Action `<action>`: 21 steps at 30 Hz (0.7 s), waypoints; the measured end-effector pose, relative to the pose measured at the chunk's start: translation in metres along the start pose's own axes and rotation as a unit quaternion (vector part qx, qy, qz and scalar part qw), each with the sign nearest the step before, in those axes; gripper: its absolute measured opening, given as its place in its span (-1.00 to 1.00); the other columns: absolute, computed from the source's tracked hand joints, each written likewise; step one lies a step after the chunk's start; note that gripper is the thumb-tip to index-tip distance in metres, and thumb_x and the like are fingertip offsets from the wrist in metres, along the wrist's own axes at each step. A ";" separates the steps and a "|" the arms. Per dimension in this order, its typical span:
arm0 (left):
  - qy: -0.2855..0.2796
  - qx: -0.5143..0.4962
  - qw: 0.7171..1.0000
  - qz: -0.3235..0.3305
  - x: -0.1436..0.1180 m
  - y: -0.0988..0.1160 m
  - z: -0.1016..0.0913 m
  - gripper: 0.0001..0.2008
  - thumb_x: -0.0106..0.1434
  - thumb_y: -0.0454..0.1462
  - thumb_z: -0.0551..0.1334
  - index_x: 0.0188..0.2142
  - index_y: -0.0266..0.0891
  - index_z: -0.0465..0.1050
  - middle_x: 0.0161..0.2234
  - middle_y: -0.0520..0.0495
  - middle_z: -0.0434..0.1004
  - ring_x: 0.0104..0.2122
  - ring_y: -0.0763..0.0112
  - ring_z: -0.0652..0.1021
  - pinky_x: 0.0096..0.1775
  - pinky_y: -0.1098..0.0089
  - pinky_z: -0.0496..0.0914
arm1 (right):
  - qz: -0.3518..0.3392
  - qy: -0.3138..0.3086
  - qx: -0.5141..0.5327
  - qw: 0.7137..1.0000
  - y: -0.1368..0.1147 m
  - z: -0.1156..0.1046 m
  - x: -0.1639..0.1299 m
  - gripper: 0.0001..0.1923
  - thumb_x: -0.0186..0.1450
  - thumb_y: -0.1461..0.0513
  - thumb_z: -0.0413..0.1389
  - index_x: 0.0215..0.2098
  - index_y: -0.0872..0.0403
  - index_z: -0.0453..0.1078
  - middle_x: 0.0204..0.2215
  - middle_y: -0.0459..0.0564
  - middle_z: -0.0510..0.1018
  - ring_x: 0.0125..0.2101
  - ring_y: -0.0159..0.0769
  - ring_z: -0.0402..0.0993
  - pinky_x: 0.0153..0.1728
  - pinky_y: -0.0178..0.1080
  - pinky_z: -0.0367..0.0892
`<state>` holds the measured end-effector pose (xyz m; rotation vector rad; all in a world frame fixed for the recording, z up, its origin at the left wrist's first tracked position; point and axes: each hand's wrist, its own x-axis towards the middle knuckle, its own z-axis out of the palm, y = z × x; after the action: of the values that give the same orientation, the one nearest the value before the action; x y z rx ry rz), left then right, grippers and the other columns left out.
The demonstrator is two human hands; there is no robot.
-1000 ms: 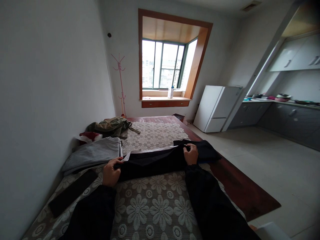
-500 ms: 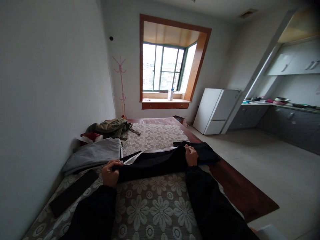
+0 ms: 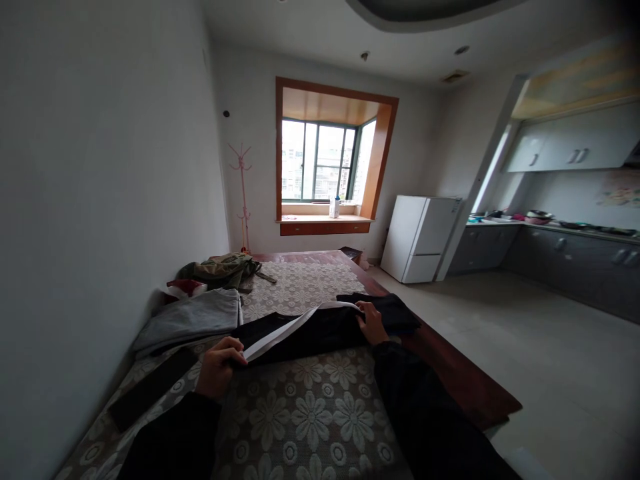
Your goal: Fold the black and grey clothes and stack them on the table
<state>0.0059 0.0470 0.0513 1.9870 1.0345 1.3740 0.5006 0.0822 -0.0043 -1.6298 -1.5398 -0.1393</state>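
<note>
A black garment (image 3: 320, 330) with a white stripe along one edge lies across the bed, over a beige lace cover with flower patterns (image 3: 310, 420). My left hand (image 3: 219, 363) pinches the garment's left end, where the white stripe begins. My right hand (image 3: 371, 321) grips its right part near the top edge, and the cloth stretches between both hands. Dark sleeves cover both of my forearms.
A folded grey garment (image 3: 193, 319) lies left of the black one, with an olive jacket (image 3: 220, 269) and something red behind it. A dark flat strip (image 3: 153, 388) lies at the bed's left. A white fridge (image 3: 420, 238), kitchen counter (image 3: 575, 257) and window (image 3: 320, 163) stand beyond.
The view has tilted upward, showing more ceiling. My left hand has drawn the garment's left end toward me, so the white stripe now runs diagonally. My right hand stays on the garment.
</note>
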 end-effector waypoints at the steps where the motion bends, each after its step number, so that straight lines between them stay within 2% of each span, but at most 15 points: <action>1: -0.015 0.001 1.000 -0.008 -0.008 0.004 -0.002 -0.76 -0.02 -0.34 0.20 -0.62 -0.09 0.65 -0.36 -0.14 0.61 -0.20 0.15 0.63 0.00 0.15 0.48 | -0.010 -0.006 -0.007 1.000 -0.001 -0.004 -0.004 -0.61 0.27 0.30 0.02 0.04 0.03 0.47 -0.15 0.07 0.56 -0.05 -0.07 0.47 0.05 -0.05 0.27; 4: -0.025 -0.026 0.998 -0.049 -0.029 0.018 -0.007 -0.78 0.02 -0.31 0.23 -0.57 -0.09 0.68 -0.31 -0.16 0.62 -0.17 0.13 0.62 0.03 0.14 0.48 | -0.033 -0.024 -0.028 0.999 -0.002 -0.018 -0.012 -0.54 0.22 0.40 -0.01 0.01 -0.01 0.50 -0.19 0.06 0.55 -0.07 -0.09 0.45 0.05 -0.07 0.21; 8: 0.006 -0.111 0.986 -0.125 -0.044 0.039 -0.014 -0.86 0.06 -0.18 0.35 -0.51 -0.14 0.69 -0.26 -0.15 0.61 -0.14 0.11 0.61 -0.05 0.22 0.50 | -0.038 -0.022 -0.050 0.998 -0.003 -0.042 -0.015 -0.64 0.17 0.42 -0.01 -0.18 0.02 0.51 -0.17 0.07 0.54 -0.04 -0.07 0.42 0.02 -0.08 0.19; 13: 0.076 -0.210 0.952 -0.207 -0.061 0.061 -0.028 -0.68 -0.08 0.00 0.53 -0.51 -0.18 0.65 -0.24 -0.09 0.60 -0.18 0.15 0.60 -0.10 0.28 0.52 | -0.019 0.010 -0.057 0.998 0.000 -0.080 -0.027 -0.82 0.14 0.39 -0.01 -0.36 0.02 0.35 -0.24 0.06 0.52 -0.11 -0.07 0.42 -0.06 -0.09 0.21; 15: 0.086 -0.210 0.949 -0.218 -0.073 0.066 -0.035 -0.61 -0.11 0.06 0.54 -0.51 -0.18 0.65 -0.22 -0.09 0.62 -0.16 0.10 0.61 -0.08 0.24 0.54 | -0.018 0.014 -0.049 0.999 0.003 -0.097 -0.038 -0.84 0.12 0.38 -0.01 -0.40 0.00 0.29 -0.32 0.01 0.50 -0.19 -0.11 0.42 -0.10 -0.12 0.24; 18: 0.069 -0.176 0.956 -0.223 -0.095 0.071 -0.042 -0.58 -0.11 0.12 0.53 -0.48 -0.16 0.66 -0.17 -0.12 0.64 -0.06 -0.02 0.63 0.03 0.16 0.55 | -0.024 0.007 -0.034 0.999 0.002 -0.121 -0.062 -0.85 0.09 0.36 -0.02 -0.43 -0.03 0.23 -0.38 -0.03 0.46 -0.28 -0.16 0.42 -0.19 -0.17 0.30; 21: 0.063 -0.146 0.964 -0.213 -0.114 0.082 -0.044 -0.56 -0.06 0.17 0.49 -0.43 -0.12 0.70 -0.10 -0.15 0.63 0.01 -0.07 0.63 0.12 0.12 0.52 | -0.028 -0.006 -0.008 1.000 -0.008 -0.144 -0.085 -0.87 0.08 0.34 -0.02 -0.43 -0.04 0.23 -0.40 -0.06 0.45 -0.32 -0.18 0.42 -0.25 -0.19 0.30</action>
<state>-0.0333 -0.0945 0.0669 1.3815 1.1566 1.3322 0.5410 -0.0749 0.0373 -1.6037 -1.5990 -0.1734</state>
